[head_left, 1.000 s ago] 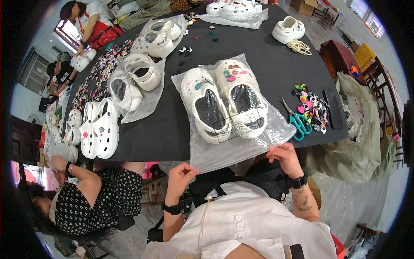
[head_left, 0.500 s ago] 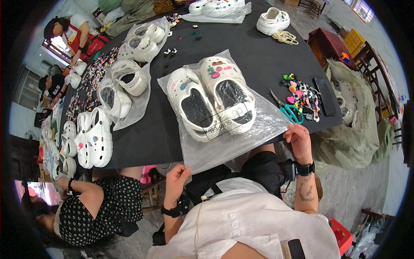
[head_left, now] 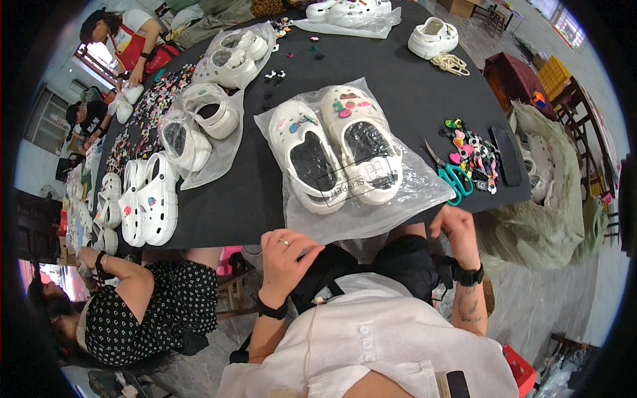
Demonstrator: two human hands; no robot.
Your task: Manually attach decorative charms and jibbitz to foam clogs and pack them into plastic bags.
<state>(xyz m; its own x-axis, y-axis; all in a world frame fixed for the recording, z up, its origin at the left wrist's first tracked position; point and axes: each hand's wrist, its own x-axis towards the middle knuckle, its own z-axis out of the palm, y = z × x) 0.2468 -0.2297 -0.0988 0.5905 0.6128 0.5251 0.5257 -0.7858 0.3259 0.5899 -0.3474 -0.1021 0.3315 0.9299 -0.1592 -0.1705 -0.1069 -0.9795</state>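
Note:
A clear plastic bag (head_left: 424, 187) lies on the black table with a pair of white clogs inside, toes pointing away from me. Colourful charms dot the toes of the left clog (head_left: 292, 126) and the right clog (head_left: 352, 103). At the bag's near edge, my left hand (head_left: 284, 260) is open, with fingers stretched to the right; whether they touch the plastic is unclear. My right hand (head_left: 458, 231) is off the bag's right corner, its fingers curled in and nothing visible in them. Teal-handled scissors (head_left: 455, 182) lie just beyond it.
Loose charms (head_left: 474, 156) and a dark phone-like slab (head_left: 506, 156) lie at right. Bagged clogs (head_left: 215, 119), unbagged clogs (head_left: 159, 205) and a charm heap (head_left: 142, 123) fill the left side. A person in a patterned dress (head_left: 152, 305) sits at left; others work beyond.
Both hands have let go of the bag's near corners. My left hand has opened and moved up and right; my right hand has curled and dropped slightly. The view has shifted a little.

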